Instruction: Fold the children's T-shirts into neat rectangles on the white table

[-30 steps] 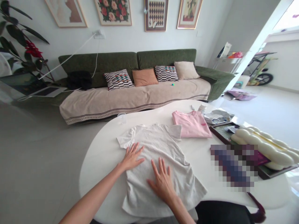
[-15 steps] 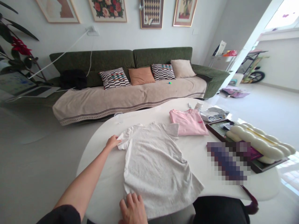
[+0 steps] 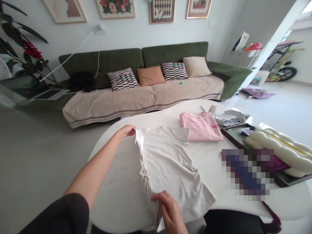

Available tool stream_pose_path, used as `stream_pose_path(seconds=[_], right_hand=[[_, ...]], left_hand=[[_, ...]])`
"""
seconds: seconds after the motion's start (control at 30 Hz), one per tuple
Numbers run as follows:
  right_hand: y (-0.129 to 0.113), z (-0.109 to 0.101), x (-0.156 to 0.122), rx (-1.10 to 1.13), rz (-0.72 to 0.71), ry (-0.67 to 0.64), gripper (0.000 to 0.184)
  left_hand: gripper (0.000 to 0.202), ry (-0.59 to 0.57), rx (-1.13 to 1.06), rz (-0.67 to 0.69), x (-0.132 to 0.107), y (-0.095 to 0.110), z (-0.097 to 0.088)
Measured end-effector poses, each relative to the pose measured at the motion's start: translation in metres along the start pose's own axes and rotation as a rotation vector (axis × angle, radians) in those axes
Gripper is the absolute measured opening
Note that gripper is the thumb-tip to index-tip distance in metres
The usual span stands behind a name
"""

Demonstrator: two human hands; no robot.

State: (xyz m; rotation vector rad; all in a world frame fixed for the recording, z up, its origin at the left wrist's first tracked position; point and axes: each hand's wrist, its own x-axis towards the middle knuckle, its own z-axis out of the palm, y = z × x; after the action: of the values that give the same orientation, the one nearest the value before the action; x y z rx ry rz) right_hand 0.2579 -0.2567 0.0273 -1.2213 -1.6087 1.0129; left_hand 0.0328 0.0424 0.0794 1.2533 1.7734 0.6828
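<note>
A white, rounded counter (image 3: 114, 169) stands in front of a green sofa (image 3: 122, 58) with a beige blanket (image 3: 146, 98), under framed pictures (image 3: 115, 7) on a pale wall. The light grey T-shirt (image 3: 170, 162) lies wrinkled on the counter, just beside a pink shirt (image 3: 201, 126), its left edge bunched into folds. The left hand (image 3: 128, 130) pinches it near the shoulder; the right hand (image 3: 169, 208) grips it near the hem.

Facing me, white wall (image 3: 122, 35) w/ 4 framed pics (image 3: 162, 9) above a long dk-green sofa (image 3: 175, 52), 4 cushions (image 3: 151, 76) & beige throw (image 3: 122, 104) on it. Rounded white table (image 3: 117, 177) in front, pale flr (image 3: 48, 143), plant (image 3: 11, 31) far L, light brightest at R.
</note>
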Motion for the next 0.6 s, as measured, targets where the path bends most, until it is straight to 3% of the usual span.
stream_pose_path(seconds=[0.07,0.17,0.27,0.33,0.47,0.6], right_hand=[[0.01,-0.007,-0.008,-0.014,0.023,-0.02,0.031],[0.028,-0.005,-0.021,-0.044,0.096,0.091,0.027],[0.047,0.004,-0.031,-0.1,0.127,0.184,0.035],[0.058,0.005,-0.036,-0.158,0.126,0.192,0.041],[0.067,-0.019,-0.043,-0.294,0.184,0.203,0.044],[0.075,-0.076,-0.045,-0.464,0.262,0.347,0.036]], left_hand=[[0.016,-0.048,-0.046,0.01,0.007,0.019,0.027],[0.022,-0.06,-0.071,0.04,0.013,0.036,0.076],[0.032,-0.032,-0.058,0.072,0.014,0.034,0.121],[0.037,-0.009,-0.029,0.115,0.012,0.028,0.141],[0.041,0.043,0.069,0.287,0.002,0.013,0.154],[0.053,0.011,0.264,0.546,-0.021,-0.008,0.153]])
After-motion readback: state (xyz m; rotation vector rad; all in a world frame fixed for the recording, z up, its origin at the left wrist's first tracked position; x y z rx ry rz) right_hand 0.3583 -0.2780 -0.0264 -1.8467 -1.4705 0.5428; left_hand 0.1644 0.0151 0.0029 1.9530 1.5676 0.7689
